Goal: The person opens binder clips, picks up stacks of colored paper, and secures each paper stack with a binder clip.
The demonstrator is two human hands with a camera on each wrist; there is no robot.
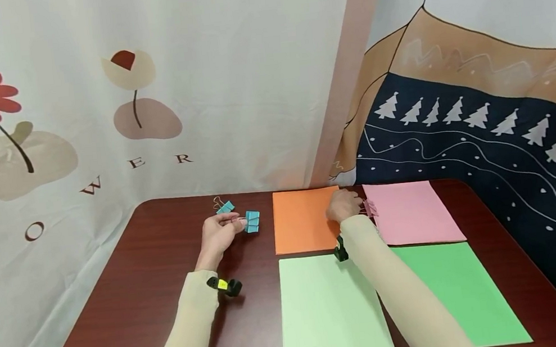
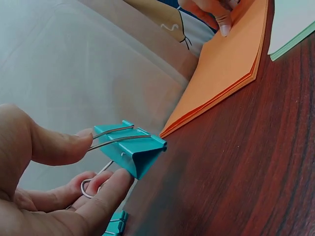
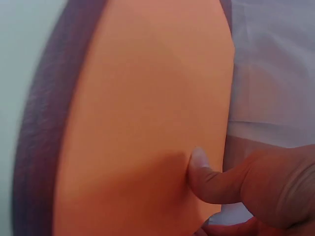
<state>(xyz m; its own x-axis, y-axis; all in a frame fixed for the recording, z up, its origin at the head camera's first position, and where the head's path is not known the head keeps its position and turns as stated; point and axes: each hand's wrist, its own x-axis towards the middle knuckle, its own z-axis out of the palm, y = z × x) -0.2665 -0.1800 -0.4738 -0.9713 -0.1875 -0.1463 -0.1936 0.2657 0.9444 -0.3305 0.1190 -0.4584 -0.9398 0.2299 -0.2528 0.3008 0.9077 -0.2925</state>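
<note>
My left hand (image 1: 217, 237) holds a teal binder clip (image 2: 130, 147) by its wire handles, with thumb on one handle and fingers at the other. The clip's body is clear of the table, left of an orange paper stack (image 1: 300, 222). A second teal binder clip (image 1: 225, 207) lies on the table just beyond that hand. At the far right corner of the orange stack, my right hand (image 1: 343, 205) pinches the sheets, its thumb (image 3: 199, 172) on top and the other fingers mostly hidden at the edge. Beside it, a pink binder clip (image 1: 370, 208) sits on the left edge of a pink paper stack (image 1: 419, 212).
Nearer me lie a pale green paper stack (image 1: 330, 309) and a brighter green one (image 1: 466, 295), partly behind my right sleeve. The brown table (image 1: 134, 307) meets a printed curtain (image 1: 251, 114) at its back edge.
</note>
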